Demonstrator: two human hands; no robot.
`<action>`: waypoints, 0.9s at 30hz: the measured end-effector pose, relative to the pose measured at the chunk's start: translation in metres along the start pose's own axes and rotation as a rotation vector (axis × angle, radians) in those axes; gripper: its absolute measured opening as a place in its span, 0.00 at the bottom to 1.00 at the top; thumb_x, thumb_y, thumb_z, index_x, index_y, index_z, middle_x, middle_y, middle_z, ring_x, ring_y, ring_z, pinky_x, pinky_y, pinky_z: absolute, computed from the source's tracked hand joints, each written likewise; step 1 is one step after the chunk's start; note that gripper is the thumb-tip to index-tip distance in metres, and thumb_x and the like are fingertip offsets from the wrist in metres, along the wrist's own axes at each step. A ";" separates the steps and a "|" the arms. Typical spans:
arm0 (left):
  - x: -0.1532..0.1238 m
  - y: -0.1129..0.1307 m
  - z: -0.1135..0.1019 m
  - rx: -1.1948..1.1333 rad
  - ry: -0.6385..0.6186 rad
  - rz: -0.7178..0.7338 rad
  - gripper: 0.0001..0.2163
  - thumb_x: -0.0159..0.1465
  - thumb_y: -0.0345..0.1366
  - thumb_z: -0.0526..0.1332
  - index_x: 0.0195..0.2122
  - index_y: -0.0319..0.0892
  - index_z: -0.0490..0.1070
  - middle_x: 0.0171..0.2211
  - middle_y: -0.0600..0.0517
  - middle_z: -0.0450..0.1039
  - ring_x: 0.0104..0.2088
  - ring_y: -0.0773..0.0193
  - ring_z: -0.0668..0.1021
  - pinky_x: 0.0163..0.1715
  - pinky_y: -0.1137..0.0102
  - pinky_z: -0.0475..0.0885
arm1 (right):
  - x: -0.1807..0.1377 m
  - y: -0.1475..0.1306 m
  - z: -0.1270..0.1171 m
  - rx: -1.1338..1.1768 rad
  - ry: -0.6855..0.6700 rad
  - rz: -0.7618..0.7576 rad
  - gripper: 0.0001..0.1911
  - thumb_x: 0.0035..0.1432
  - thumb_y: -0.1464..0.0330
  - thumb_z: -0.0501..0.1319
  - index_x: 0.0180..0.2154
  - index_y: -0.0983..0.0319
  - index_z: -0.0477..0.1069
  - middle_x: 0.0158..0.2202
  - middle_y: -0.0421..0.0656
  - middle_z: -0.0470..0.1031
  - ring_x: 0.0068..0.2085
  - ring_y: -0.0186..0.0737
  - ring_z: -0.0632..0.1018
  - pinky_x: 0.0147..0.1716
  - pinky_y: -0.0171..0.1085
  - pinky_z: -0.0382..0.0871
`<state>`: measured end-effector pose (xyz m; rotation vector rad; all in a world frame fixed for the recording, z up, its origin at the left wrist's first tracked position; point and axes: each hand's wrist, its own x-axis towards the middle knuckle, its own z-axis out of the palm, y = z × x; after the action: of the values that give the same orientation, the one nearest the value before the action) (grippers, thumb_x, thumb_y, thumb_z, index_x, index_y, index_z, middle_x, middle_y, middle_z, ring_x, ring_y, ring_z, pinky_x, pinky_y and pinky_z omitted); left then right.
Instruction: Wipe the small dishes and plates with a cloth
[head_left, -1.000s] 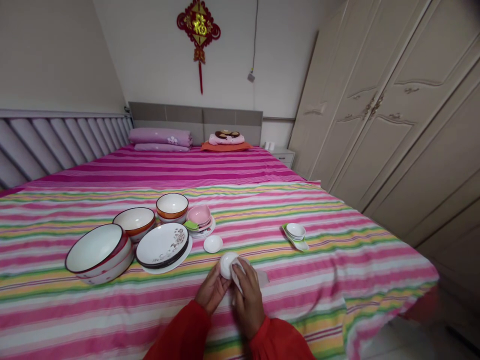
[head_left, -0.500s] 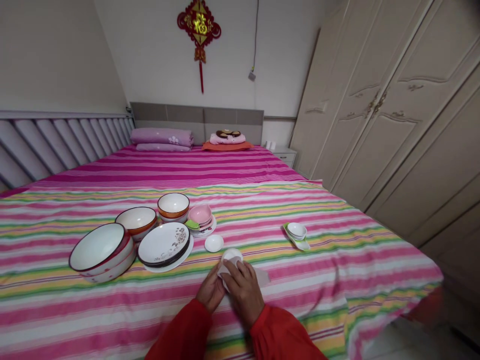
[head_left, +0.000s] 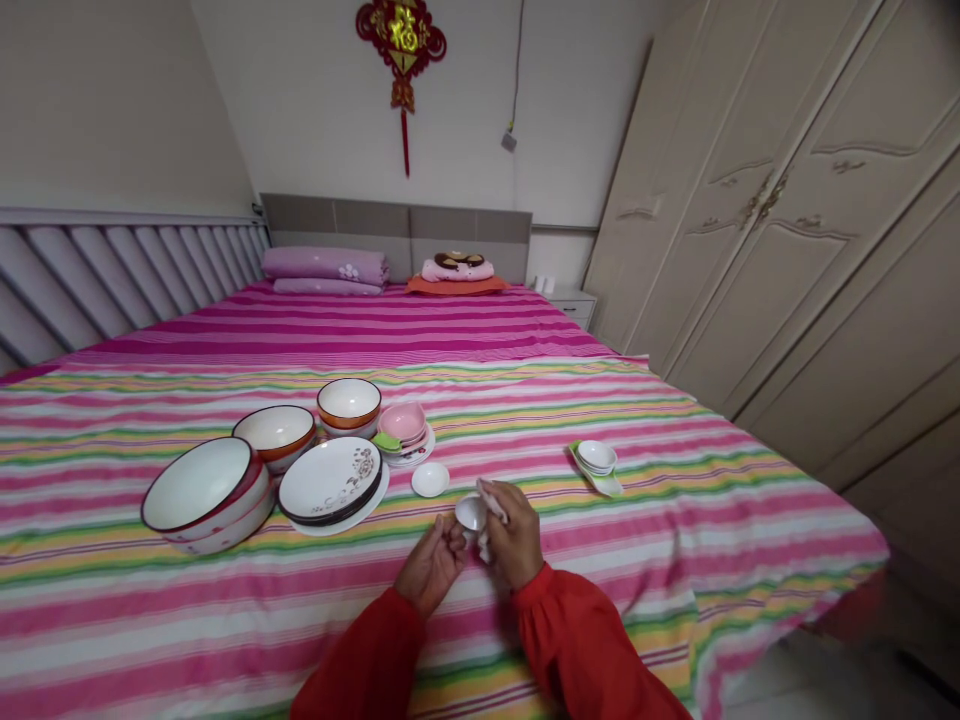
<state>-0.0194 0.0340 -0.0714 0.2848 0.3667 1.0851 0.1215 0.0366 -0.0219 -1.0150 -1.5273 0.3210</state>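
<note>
On the wall we see a red hanging (head_left: 403,62) with a gold character that we read as 福; the smaller marks at its sides are too small for us to read. Below, on the striped cloth (head_left: 585,590), we find two nested large bowls (head_left: 225,525), and near them orange-banded bowls (head_left: 279,460) in two stacks. Patterned plates (head_left: 330,485) are piled in front of these, on a white plate (head_left: 367,520). Pink bowls (head_left: 403,422) sit nested on small plates, a green piece beside them. Over to the right, a green-and-white dish (head_left: 609,488) holds stacked white bowls (head_left: 597,455).

Between our hands, just beside a white saucer (head_left: 430,480), is a small white bowl (head_left: 469,514), tilted. Our right hand (head_left: 516,540) is closed around a white cloth (head_left: 493,498), pressing it to the bowl's side. Our left hand (head_left: 435,568) is half curled, fingertips at the bowl's near edge; we cannot tell whether they grip it.
</note>
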 end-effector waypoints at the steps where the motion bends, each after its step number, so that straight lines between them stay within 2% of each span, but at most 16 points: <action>1: 0.000 0.001 0.001 -0.006 0.000 0.002 0.08 0.61 0.38 0.58 0.31 0.38 0.68 0.24 0.57 0.65 0.23 0.76 0.67 0.25 0.79 0.65 | 0.002 0.001 0.000 0.069 0.051 0.144 0.16 0.51 0.73 0.54 0.42 0.63 0.73 0.36 0.45 0.75 0.38 0.41 0.74 0.36 0.39 0.70; 4: 0.001 0.000 0.005 0.010 0.011 0.016 0.11 0.61 0.41 0.57 0.40 0.39 0.69 0.34 0.52 0.72 0.31 0.72 0.73 0.31 0.76 0.67 | 0.005 0.004 0.005 0.241 0.099 0.479 0.13 0.49 0.69 0.58 0.38 0.66 0.74 0.28 0.41 0.75 0.28 0.37 0.74 0.27 0.34 0.69; 6: 0.000 -0.001 0.008 0.040 -0.025 -0.009 0.16 0.62 0.45 0.54 0.47 0.42 0.67 0.43 0.48 0.72 0.41 0.65 0.74 0.41 0.71 0.67 | 0.003 0.004 0.011 0.294 0.076 0.525 0.13 0.48 0.69 0.59 0.37 0.66 0.74 0.26 0.40 0.75 0.27 0.35 0.73 0.27 0.34 0.69; 8: -0.001 -0.002 0.010 0.073 -0.074 -0.068 0.20 0.63 0.47 0.51 0.52 0.42 0.65 0.46 0.46 0.72 0.45 0.61 0.73 0.47 0.66 0.66 | -0.002 0.004 0.018 0.290 0.042 0.457 0.12 0.49 0.70 0.59 0.37 0.65 0.74 0.29 0.41 0.75 0.29 0.36 0.74 0.30 0.35 0.70; 11: -0.003 -0.002 0.011 0.087 -0.075 -0.109 0.22 0.64 0.47 0.49 0.55 0.41 0.62 0.45 0.45 0.74 0.47 0.60 0.74 0.49 0.64 0.65 | -0.008 0.004 0.023 0.184 0.024 0.267 0.12 0.52 0.72 0.56 0.39 0.63 0.74 0.35 0.45 0.75 0.37 0.39 0.75 0.37 0.38 0.71; 15: -0.002 -0.001 0.009 0.056 -0.061 -0.084 0.22 0.65 0.46 0.48 0.56 0.42 0.61 0.47 0.46 0.73 0.48 0.60 0.73 0.50 0.64 0.65 | -0.013 -0.002 0.019 -0.075 0.083 0.015 0.18 0.57 0.72 0.53 0.49 0.61 0.68 0.46 0.50 0.71 0.48 0.44 0.71 0.47 0.46 0.67; 17: 0.000 -0.001 0.008 0.039 -0.036 -0.070 0.21 0.65 0.45 0.48 0.56 0.42 0.61 0.48 0.46 0.73 0.49 0.61 0.73 0.51 0.65 0.64 | -0.017 -0.006 0.018 -0.172 0.007 -0.111 0.21 0.58 0.73 0.51 0.53 0.61 0.64 0.49 0.50 0.69 0.51 0.45 0.69 0.49 0.49 0.65; 19: 0.001 -0.001 0.007 0.010 -0.013 -0.046 0.20 0.66 0.44 0.47 0.56 0.42 0.61 0.48 0.47 0.73 0.49 0.63 0.73 0.53 0.67 0.63 | -0.023 -0.010 0.020 -0.238 -0.135 -0.214 0.23 0.57 0.74 0.50 0.54 0.61 0.62 0.50 0.50 0.68 0.52 0.45 0.68 0.52 0.50 0.63; 21: 0.001 -0.002 0.006 -0.025 -0.016 -0.036 0.21 0.66 0.43 0.47 0.56 0.41 0.61 0.48 0.47 0.72 0.51 0.64 0.72 0.54 0.68 0.61 | -0.030 -0.012 0.024 -0.300 -0.257 -0.252 0.23 0.55 0.75 0.50 0.54 0.62 0.62 0.52 0.50 0.66 0.54 0.46 0.66 0.52 0.50 0.62; 24: 0.001 -0.002 0.005 -0.054 -0.047 -0.074 0.23 0.65 0.46 0.46 0.56 0.39 0.61 0.50 0.44 0.71 0.53 0.62 0.70 0.57 0.66 0.58 | -0.037 -0.013 0.024 -0.367 -0.362 -0.272 0.24 0.51 0.76 0.52 0.52 0.63 0.64 0.53 0.50 0.66 0.54 0.48 0.65 0.51 0.51 0.62; 27: 0.001 -0.002 0.006 -0.041 -0.056 -0.074 0.23 0.65 0.46 0.48 0.57 0.37 0.60 0.50 0.43 0.70 0.53 0.60 0.70 0.57 0.64 0.58 | -0.035 -0.011 0.012 -0.359 -0.423 -0.333 0.21 0.49 0.76 0.53 0.47 0.64 0.67 0.47 0.50 0.69 0.50 0.47 0.66 0.50 0.50 0.62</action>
<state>-0.0150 0.0335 -0.0669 0.2623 0.3023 1.0085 0.1028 0.0086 -0.0403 -0.9815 -2.1604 0.0217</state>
